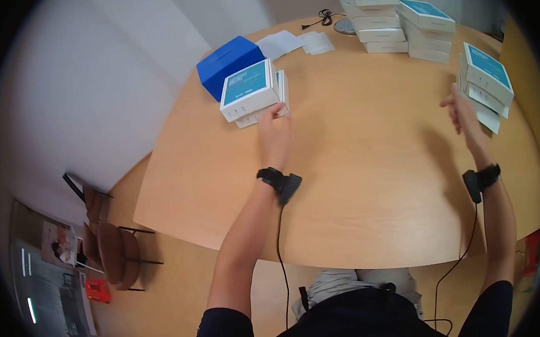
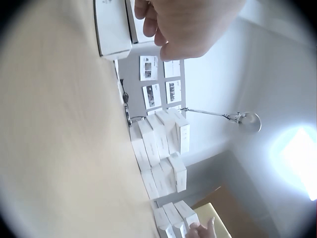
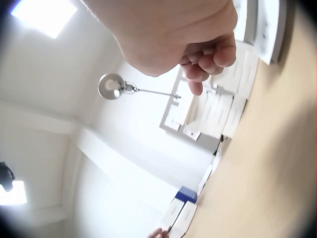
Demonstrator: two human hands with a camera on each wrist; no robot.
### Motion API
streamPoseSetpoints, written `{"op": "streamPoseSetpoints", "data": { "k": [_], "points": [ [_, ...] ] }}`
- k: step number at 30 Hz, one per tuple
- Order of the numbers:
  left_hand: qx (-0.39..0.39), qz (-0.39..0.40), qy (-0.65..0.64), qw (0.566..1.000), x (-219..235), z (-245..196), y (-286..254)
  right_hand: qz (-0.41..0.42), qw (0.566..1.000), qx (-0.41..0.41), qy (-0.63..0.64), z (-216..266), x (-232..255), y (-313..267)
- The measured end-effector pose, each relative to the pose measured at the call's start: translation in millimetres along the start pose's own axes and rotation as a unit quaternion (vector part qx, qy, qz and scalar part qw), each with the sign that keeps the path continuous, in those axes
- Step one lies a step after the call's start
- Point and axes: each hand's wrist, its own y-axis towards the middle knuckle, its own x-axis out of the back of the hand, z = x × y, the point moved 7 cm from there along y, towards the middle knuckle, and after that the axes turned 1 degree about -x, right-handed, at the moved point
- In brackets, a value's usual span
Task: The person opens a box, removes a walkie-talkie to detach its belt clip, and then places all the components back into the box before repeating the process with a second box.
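My left hand (image 1: 274, 134) is at the near right corner of a small stack of white boxes (image 1: 250, 90) with a blue-printed top. In the left wrist view its loosely bent fingers (image 2: 148, 22) overlap the side of a box, with no grip around it. My right hand (image 1: 461, 114) hovers along the left side of another short stack of white boxes (image 1: 488, 78) at the right. Its fingers (image 3: 208, 62) curl loosely toward the palm in the right wrist view, holding nothing. Both wrists wear a black strapped camera.
Behind the left stack sits a blue box (image 1: 228, 61), beside white paper sheets (image 1: 282, 44). Taller stacks of white boxes (image 1: 372, 23) stand at the back right, near a coiled black cable (image 1: 325, 18) and a round lamp base (image 1: 344, 26). Camera cables hang from both wrists.
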Motion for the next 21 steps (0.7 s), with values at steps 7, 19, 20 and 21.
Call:
{"op": "streamPoseSetpoints", "data": {
  "k": [7, 19, 20, 21],
  "points": [
    [-0.172, -0.033, 0.297, 0.939, 65, 12, 41, 0.086, 0.993, -0.041, 0.070, -8, -83, -21],
    [-0.209, 0.107, 0.463, 0.854, 64, 44, 78, 0.066, 0.988, -0.016, 0.136, -14, -83, -28],
    [-0.208, 0.106, 0.467, 0.853, 64, 44, 79, 0.064, 0.988, -0.016, 0.139, -14, -82, -28],
    [-0.207, 0.106, 0.471, 0.851, 63, 42, 80, 0.065, 0.988, -0.012, 0.138, -14, -82, -28]
  ]
}}
